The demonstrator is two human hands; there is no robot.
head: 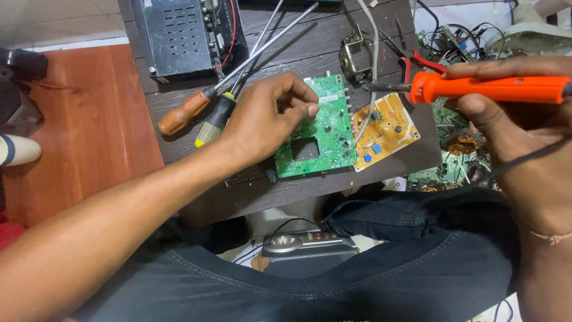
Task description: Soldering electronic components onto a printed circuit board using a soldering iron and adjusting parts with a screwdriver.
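right hand grips the orange soldering iron, its tip over the yellow board; left hand fingers seemingly pinch the green circuit board mid-desk. a slip could scorch fingers.

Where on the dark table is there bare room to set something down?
Bare patches: the table strip below the two screwdrivers, left of the left hand; and the stretch between the black box and the metal bracket. Crowded: the green board, yellow board, red pliers, and scrap pile under the right hand.
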